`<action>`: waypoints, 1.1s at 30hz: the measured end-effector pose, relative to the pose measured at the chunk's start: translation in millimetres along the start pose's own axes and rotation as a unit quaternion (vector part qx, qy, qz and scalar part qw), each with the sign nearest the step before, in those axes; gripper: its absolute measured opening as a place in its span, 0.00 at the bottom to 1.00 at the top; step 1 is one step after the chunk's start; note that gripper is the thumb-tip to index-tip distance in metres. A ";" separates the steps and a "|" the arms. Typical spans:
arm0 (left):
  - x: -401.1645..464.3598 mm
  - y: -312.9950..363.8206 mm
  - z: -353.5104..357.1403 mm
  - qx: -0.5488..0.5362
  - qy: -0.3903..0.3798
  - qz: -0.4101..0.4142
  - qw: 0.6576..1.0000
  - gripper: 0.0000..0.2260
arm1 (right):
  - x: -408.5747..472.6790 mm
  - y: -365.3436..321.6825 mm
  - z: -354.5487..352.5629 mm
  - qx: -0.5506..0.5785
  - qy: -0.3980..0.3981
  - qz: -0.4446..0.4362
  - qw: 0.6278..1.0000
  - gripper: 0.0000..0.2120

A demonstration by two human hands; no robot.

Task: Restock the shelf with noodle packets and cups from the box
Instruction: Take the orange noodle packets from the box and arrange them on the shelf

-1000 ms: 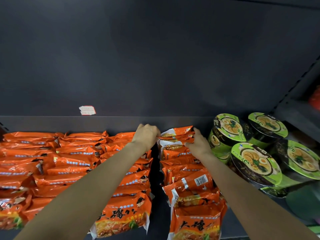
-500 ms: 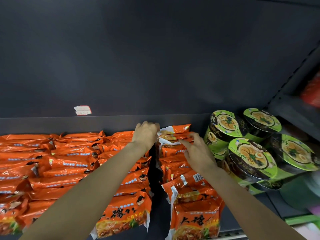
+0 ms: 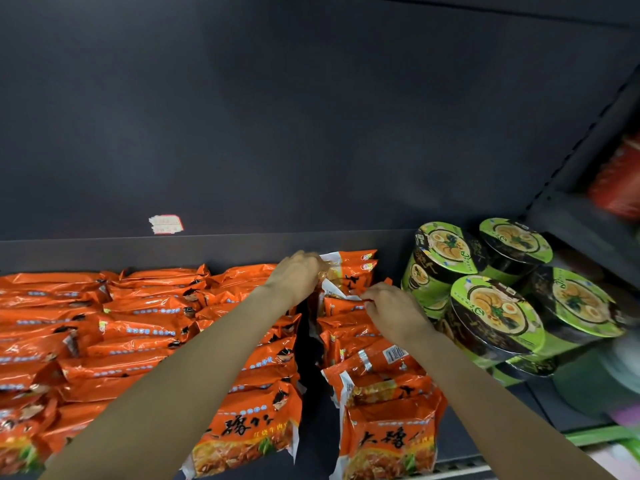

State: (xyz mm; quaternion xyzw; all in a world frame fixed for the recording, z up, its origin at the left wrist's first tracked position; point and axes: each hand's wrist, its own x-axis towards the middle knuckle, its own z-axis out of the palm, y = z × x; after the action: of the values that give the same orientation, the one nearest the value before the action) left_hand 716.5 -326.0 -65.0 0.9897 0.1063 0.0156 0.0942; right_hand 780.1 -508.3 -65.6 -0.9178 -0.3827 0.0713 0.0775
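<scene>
On the dark shelf [image 3: 460, 434], rows of orange noodle packets [image 3: 145, 327] run front to back beside green noodle cups [image 3: 498, 303] at the right end, while the left hand [image 3: 298, 275] and right hand [image 3: 394, 311] both pinch the rearmost packet [image 3: 349, 275] near the back edge.

Orange packets [image 3: 145, 327], green-lidded, seemingly black-sided cups [image 3: 498, 306]

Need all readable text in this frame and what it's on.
"大碗": large black characters on the front orange packet, rest cut off.
Second front orange packet: large characters and smaller line blurred.
Barcode label: too small.
Green cup lids: unreadable.
Shelf sticker: blurred.
</scene>
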 end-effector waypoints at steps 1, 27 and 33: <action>0.1 0.2 -0.8 -0.018 -0.002 -0.015 1.000 0.22 | 1.8 -1.2 -0.7 0.002 0.003 0.010 1.000 0.15; 25.4 3.2 9.9 -0.162 -0.034 -0.089 0.982 0.15 | 37.3 -10.4 2.2 0.212 0.064 0.077 0.972 0.21; 15.1 -9.6 3.0 -0.080 -0.006 -0.076 0.994 0.13 | 45.9 -1.3 -0.3 0.162 0.038 0.116 0.979 0.23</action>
State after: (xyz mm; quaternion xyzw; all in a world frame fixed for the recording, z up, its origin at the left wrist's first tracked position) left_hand 729.4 -314.1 -69.6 0.9680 0.1795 0.0104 0.1752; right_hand 811.2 -474.7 -68.3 -0.9332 -0.2539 0.1061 0.2311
